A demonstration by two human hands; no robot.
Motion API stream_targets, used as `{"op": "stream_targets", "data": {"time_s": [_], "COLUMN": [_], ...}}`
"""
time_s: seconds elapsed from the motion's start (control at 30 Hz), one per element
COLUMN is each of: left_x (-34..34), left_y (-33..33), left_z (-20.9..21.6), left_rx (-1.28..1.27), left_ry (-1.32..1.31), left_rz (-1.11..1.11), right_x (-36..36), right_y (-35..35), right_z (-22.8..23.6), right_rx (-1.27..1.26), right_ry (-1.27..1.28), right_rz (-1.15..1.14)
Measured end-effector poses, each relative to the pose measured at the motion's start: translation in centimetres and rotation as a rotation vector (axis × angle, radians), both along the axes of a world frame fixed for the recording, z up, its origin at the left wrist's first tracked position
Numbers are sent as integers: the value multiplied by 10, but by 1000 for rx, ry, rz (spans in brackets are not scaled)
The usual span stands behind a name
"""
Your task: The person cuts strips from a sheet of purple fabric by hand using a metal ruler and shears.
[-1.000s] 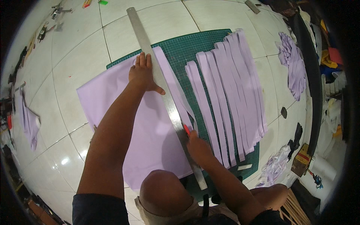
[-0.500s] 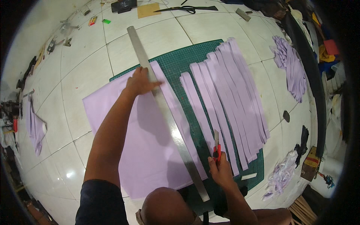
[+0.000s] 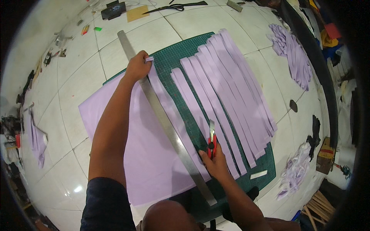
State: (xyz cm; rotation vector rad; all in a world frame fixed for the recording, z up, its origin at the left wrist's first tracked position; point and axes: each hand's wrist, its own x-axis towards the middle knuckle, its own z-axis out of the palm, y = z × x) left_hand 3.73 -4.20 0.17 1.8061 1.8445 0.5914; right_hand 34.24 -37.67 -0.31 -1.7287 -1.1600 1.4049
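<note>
Fig. 1: I see many strips (image 3: 231,88) cut (sheet (image 3: 127,138) remains); left hand (image 3: 138,66) pinches 1 strip end (image 3: 149,59), right hand (image 3: 216,161) grips cutter (image 3: 211,139).

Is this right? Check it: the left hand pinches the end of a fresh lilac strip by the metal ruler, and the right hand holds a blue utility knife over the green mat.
Not quite. In the head view the utility knife in the right hand is red, not blue. The rest holds: the left hand pinches the lilac strip beside the metal ruler, over the green mat.
</note>
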Motion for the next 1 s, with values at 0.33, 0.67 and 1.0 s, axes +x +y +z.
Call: {"op": "stream_targets", "data": {"time_s": [0.33,0.67,1.0], "left_x": [55,16,44], "left_y": [-71,-30,-28], "left_z": [168,140,-7], "left_rx": [91,61,-204], "left_ry": [-968,-1127,-704], "left_rz": [-268,-49,45], "right_x": [-69,-10,64], "right_y": [115,-30,-124], "right_z": [13,17,40], "right_rx": [218,-108,-359], "right_ry": [107,-3,-469], "right_rz": [-26,-105,0]}}
